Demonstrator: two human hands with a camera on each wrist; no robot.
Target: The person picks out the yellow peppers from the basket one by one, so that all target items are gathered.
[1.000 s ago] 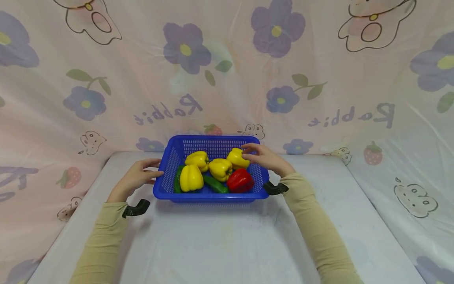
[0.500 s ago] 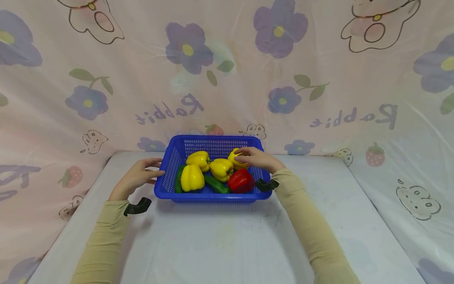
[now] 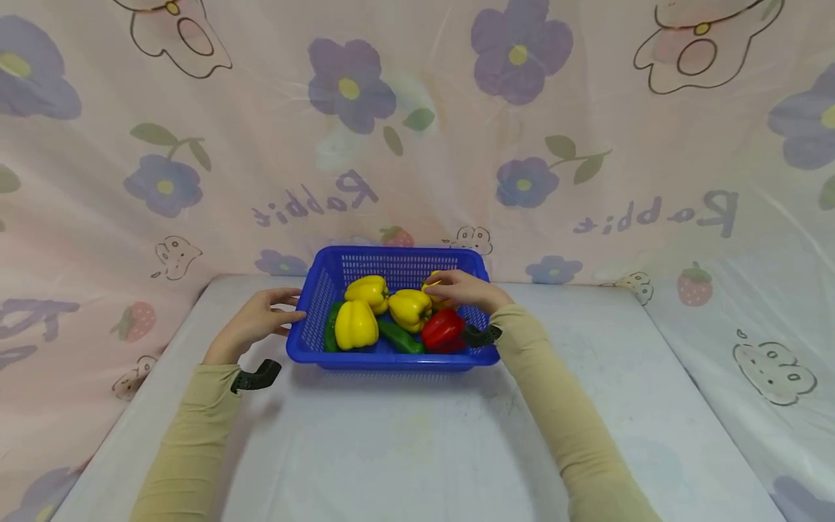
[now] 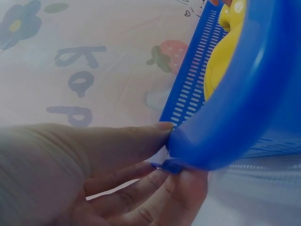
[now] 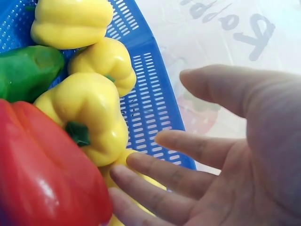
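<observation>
A blue plastic basket (image 3: 391, 358) holds several yellow bell peppers (image 3: 356, 325), a red bell pepper (image 3: 444, 331) and two green cucumbers (image 3: 399, 338). My left hand (image 3: 256, 325) pinches the basket's left rim, thumb on top and fingers underneath, as the left wrist view shows. My right hand (image 3: 471, 291) hovers inside the basket's right side, thumb and fingers spread. Below its fingers lies the rightmost yellow pepper (image 3: 433, 278), mostly hidden by the hand. In the right wrist view the fingertips overlap that pepper (image 5: 146, 181), beside the red one (image 5: 51, 174).
The basket stands toward the back of a white-covered table (image 3: 391, 449). Behind it hangs a pale curtain (image 3: 430, 167) printed with flowers and rabbits. Dark curved mounts (image 3: 257, 375) stick out from both wrists.
My right hand has moved left and inward from the basket's right rim, now covering most of the rightmost yellow pepper. The left hand keeps its place at the rim.
</observation>
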